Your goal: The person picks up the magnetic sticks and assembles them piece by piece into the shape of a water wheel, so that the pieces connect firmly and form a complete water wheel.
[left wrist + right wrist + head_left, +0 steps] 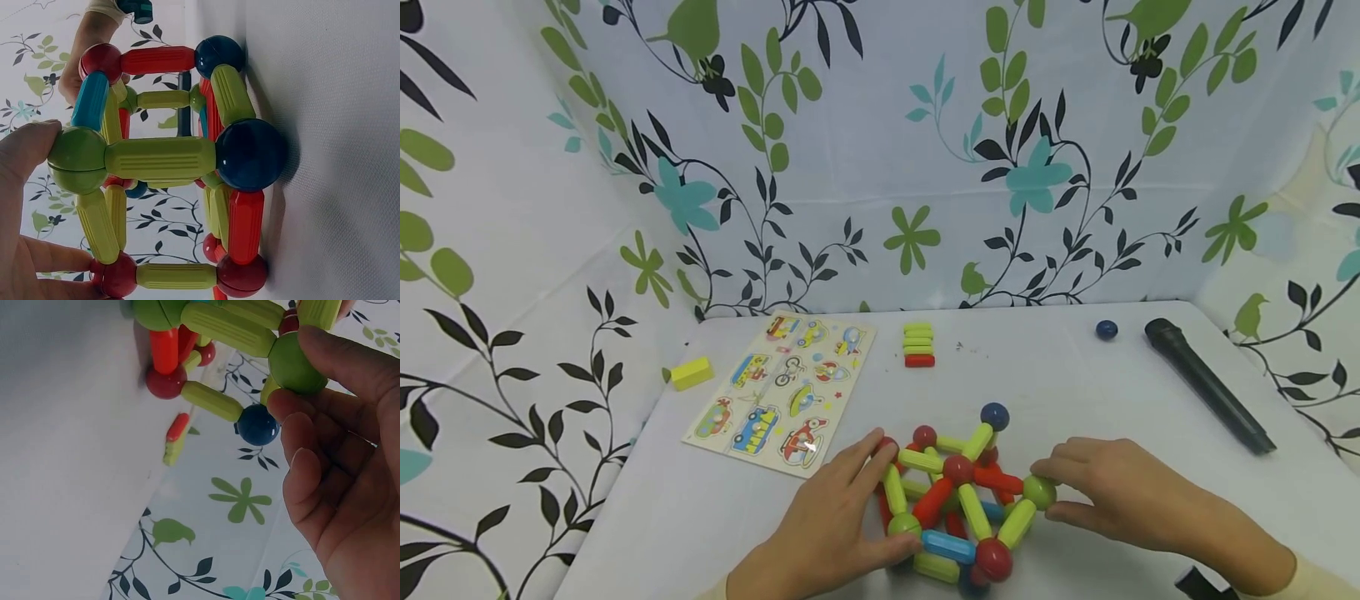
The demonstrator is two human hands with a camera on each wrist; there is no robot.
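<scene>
A cube-like frame of green, red and blue rods joined by balls (958,492) stands on the white table (1075,392) near its front edge. My left hand (872,500) holds the frame's left side, a finger on a red ball (887,446) and the thumb at a green ball (904,523). In the left wrist view the thumb of the left hand (25,212) presses that green ball (78,159). My right hand (1063,493) pinches the green ball (1040,492) at the right corner. The right wrist view shows that green ball (295,362) between thumb and fingers of the right hand (325,394).
A vehicle puzzle board (782,392) lies at the left, with a yellow block (691,372) beyond it. A short stack of green rods and a red one (919,344) sits at the back. A loose blue ball (1106,330) and a black microphone (1208,385) lie at the right. Leaf-printed cloth walls enclose the table.
</scene>
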